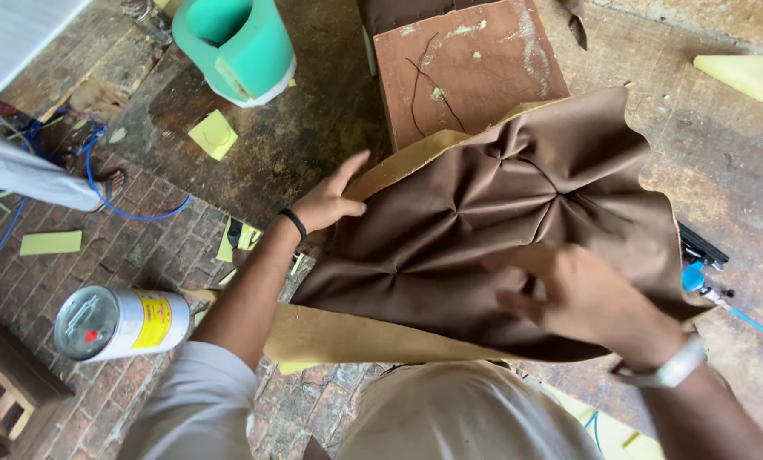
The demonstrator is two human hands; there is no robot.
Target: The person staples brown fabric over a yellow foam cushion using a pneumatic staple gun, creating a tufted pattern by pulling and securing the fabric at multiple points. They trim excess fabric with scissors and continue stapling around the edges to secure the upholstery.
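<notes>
A foam panel covered in brown tufted fabric (518, 204) lies tilted across my lap and the worn workbench (313, 145). Its tan foam edge (347, 334) shows along the near and left sides. My left hand (329, 201), with a black band at the wrist, rests flat on the panel's left edge, fingers spread. My right hand (582, 294), wearing a silver bracelet, presses on the fabric near its lower right, fingers bent into a fold; whether it pinches the fabric I cannot tell.
A brown board (462, 64) lies behind the panel. A green foam roll (237, 43) stands at the back. A white can (122, 322) lies on the brick floor at left. Yellow foam scraps (214, 135) are scattered about. A blue-tipped tool (701, 268) and blue hose lie at right.
</notes>
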